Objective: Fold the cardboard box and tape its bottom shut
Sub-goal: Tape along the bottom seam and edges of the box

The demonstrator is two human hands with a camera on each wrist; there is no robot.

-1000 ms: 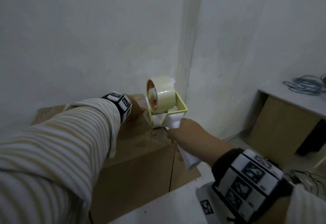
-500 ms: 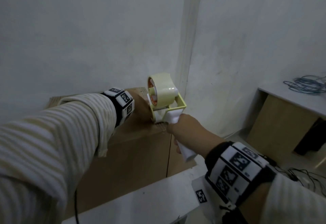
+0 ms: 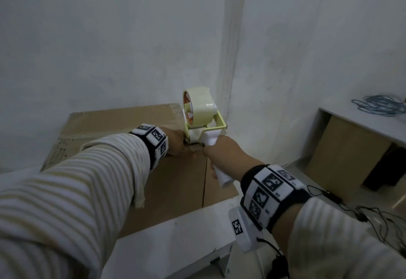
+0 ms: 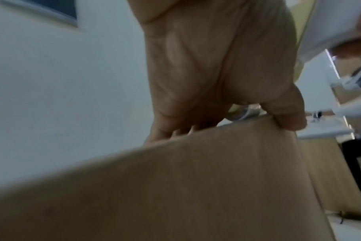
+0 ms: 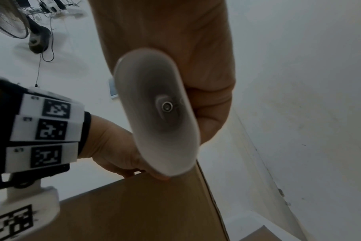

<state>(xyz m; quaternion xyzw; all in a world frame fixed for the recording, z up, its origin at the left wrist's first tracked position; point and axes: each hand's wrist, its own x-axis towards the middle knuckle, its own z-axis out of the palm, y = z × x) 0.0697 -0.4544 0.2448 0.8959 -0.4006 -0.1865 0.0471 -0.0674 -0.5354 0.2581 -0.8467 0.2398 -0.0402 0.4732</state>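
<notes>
A brown cardboard box [image 3: 114,123] stands on a white table [image 3: 175,239], its taped-over top face toward the wall. My right hand [image 3: 222,149] grips the white handle of a yellow tape dispenser [image 3: 201,123], which carries a roll of clear tape and presses on the box's near top edge. The handle's butt end [image 5: 157,112] fills the right wrist view. My left hand [image 3: 175,140] rests on the same edge just left of the dispenser, with the thumb [image 4: 286,114] on the near side of the box [image 4: 175,187] and the fingers over the top.
White walls meet in a corner right behind the box. A white shelf [image 3: 362,123] with a coil of blue cable [image 3: 382,105] stands at the right. Black cables [image 3: 373,215] lie on the floor below it. A fan [image 5: 14,21] stands on the floor.
The dispenser has come down and toward me along the box top to its near edge. My left hand has slid with it and now sits right beside it.
</notes>
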